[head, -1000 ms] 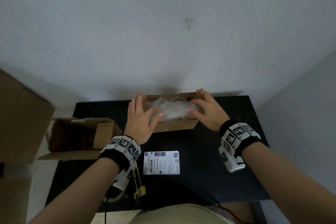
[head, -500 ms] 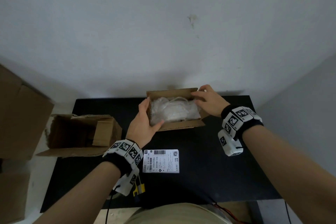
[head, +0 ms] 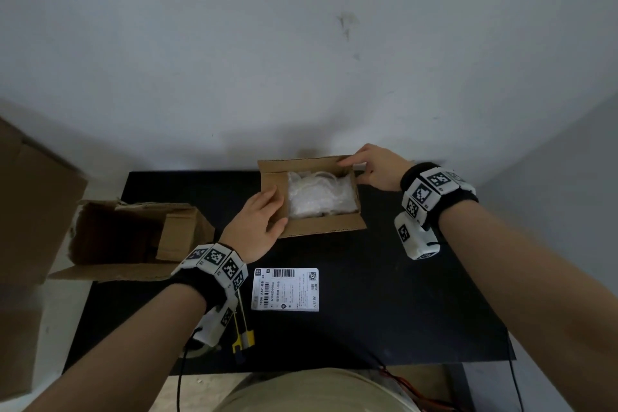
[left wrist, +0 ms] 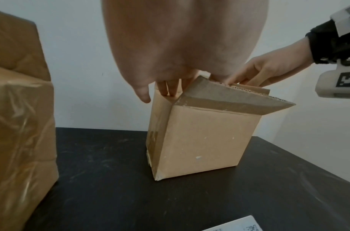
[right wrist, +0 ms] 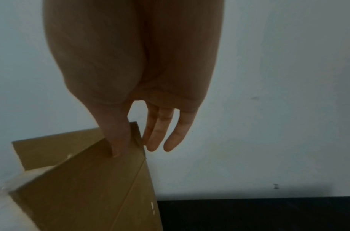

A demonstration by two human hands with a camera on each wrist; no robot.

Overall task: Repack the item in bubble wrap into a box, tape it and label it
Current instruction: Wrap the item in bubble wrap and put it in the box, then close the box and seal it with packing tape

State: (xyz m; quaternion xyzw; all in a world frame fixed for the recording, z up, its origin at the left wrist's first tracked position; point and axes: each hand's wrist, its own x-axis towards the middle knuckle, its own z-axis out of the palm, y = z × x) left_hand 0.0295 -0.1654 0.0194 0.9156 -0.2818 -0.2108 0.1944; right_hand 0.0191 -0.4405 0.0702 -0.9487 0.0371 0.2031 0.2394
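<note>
A small cardboard box [head: 321, 227] stands open at the back of the black table [head: 401, 294]. The bubble-wrapped item [head: 319, 194] lies inside it. My left hand [head: 257, 224] rests flat on the box's left flap, fingers straight; in the left wrist view its fingertips [left wrist: 166, 87] touch the top of that flap on the box [left wrist: 201, 140]. My right hand [head: 374, 170] is at the far right corner and pinches the right flap. In the right wrist view its thumb [right wrist: 118, 140] lies on the flap [right wrist: 91, 179], with the other fingers behind the flap's edge.
A white shipping label [head: 285, 289] lies flat in front of the box. A yellow-handled tool [head: 242, 334] lies by my left wrist. An empty open carton [head: 133, 237] lies on its side at the table's left edge, and bigger cartons [head: 26, 194] stand beyond it.
Both hands have left the bubble wrap they were pressing down. The left hand slid onto the left flap; the right hand moved to the far right corner and took the flap.
</note>
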